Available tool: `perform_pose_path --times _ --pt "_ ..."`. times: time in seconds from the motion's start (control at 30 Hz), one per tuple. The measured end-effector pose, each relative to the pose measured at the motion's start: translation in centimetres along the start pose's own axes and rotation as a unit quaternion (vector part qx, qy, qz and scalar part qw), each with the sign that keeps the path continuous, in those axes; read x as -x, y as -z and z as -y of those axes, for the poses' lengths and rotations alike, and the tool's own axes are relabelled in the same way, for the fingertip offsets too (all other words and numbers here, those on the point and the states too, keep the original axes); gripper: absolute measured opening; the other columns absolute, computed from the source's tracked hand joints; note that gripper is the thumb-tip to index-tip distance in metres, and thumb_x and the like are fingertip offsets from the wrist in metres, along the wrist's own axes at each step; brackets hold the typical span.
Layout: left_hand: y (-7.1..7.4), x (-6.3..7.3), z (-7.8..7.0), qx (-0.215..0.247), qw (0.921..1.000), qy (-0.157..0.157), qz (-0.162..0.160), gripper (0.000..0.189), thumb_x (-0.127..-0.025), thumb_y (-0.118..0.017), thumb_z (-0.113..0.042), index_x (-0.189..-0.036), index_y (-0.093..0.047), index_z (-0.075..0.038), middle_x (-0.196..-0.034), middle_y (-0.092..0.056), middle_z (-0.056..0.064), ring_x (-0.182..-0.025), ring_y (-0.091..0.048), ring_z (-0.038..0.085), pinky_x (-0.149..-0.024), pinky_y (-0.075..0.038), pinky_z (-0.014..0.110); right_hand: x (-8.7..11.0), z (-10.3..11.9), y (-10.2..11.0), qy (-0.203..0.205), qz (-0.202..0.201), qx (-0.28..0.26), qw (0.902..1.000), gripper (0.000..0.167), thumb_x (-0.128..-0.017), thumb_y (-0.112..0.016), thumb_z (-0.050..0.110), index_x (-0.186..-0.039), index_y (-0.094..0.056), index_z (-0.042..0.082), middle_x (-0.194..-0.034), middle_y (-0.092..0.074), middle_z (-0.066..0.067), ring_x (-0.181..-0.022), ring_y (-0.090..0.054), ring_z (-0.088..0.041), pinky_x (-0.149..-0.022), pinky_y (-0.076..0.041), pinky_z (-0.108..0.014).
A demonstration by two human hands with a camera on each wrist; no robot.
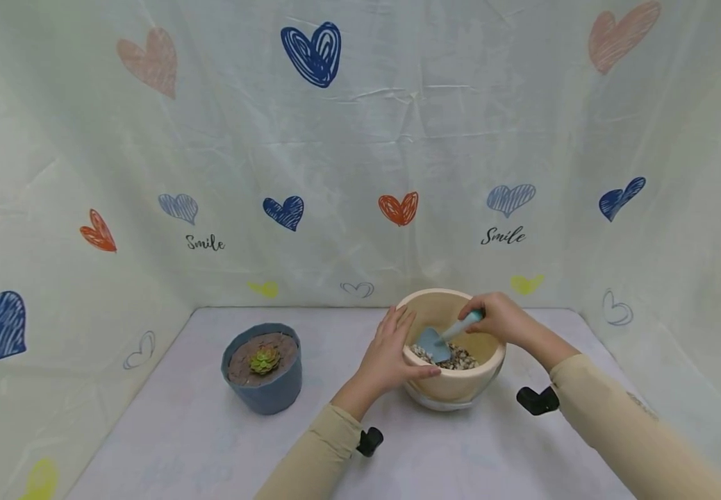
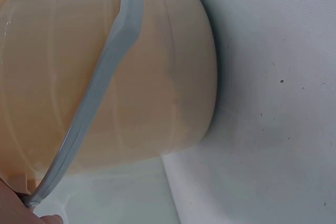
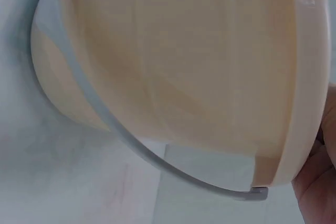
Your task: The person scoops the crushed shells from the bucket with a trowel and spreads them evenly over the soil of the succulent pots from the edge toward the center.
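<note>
A cream bucket [image 1: 454, 382] with a grey carrying handle [image 2: 100, 82] stands on the table, its handle hanging down along the side. Pebbles [image 1: 462, 357] lie in its bottom. At the bucket's left rim rests my left hand [image 1: 385, 354], thumb along the near edge and fingers spread toward the far side. My right hand [image 1: 501, 319] reaches over the right rim and grips a small blue shovel [image 1: 433, 345] by its pale handle, the blade down against the pebbles. In the right wrist view only part of the right hand [image 3: 317, 182] shows beyond the rim.
To the left stands a blue-grey pot [image 1: 267, 396] of brown soil with a small green succulent [image 1: 264, 360] in its middle. The white table [image 1: 167, 430] ends at a curtain [image 1: 348, 153] printed with hearts. Dark specks dot the tabletop near the bucket.
</note>
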State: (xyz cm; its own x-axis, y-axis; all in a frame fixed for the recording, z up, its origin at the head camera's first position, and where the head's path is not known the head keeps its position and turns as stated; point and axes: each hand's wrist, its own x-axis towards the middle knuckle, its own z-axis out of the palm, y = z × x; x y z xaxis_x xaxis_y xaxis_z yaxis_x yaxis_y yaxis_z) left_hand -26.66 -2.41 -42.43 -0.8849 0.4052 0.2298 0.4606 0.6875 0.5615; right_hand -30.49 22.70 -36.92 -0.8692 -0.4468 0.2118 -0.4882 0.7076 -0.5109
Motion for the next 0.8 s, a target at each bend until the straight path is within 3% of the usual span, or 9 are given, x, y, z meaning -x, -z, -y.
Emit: perform_pose_path --times 0.23,0.8 --pt "-0.1 0.0 0.1 0.001 1.0000 -0.005 -0.001 0.112 -0.070 -0.077 -0.064 -0.155 -0.026 -0.013 -0.162 -0.014 0.002 -0.148 -0.003 0.026 -0.112 -0.023 0.053 -0.5 0.0 0.1 -0.016 0.012 -0.015 0.9997 0.015 -0.076 -0.079 -0.003 -0.089 -0.075 0.003 -0.084 -0.069 -0.003 -0.072 -0.054 -0.015 -0.065 -0.047 -0.030" --pt "-0.2 0.0 0.2 0.015 0.9998 0.009 -0.005 0.115 -0.069 -0.078 -0.065 -0.156 -0.023 -0.014 -0.162 -0.013 0.000 -0.148 -0.006 0.028 -0.111 -0.025 0.054 0.0 -0.6 1.4 0.046 0.083 -0.020 0.9953 0.018 -0.076 -0.078 -0.005 -0.089 -0.075 0.007 -0.090 -0.071 0.000 -0.079 -0.059 -0.013 -0.070 -0.052 -0.028"
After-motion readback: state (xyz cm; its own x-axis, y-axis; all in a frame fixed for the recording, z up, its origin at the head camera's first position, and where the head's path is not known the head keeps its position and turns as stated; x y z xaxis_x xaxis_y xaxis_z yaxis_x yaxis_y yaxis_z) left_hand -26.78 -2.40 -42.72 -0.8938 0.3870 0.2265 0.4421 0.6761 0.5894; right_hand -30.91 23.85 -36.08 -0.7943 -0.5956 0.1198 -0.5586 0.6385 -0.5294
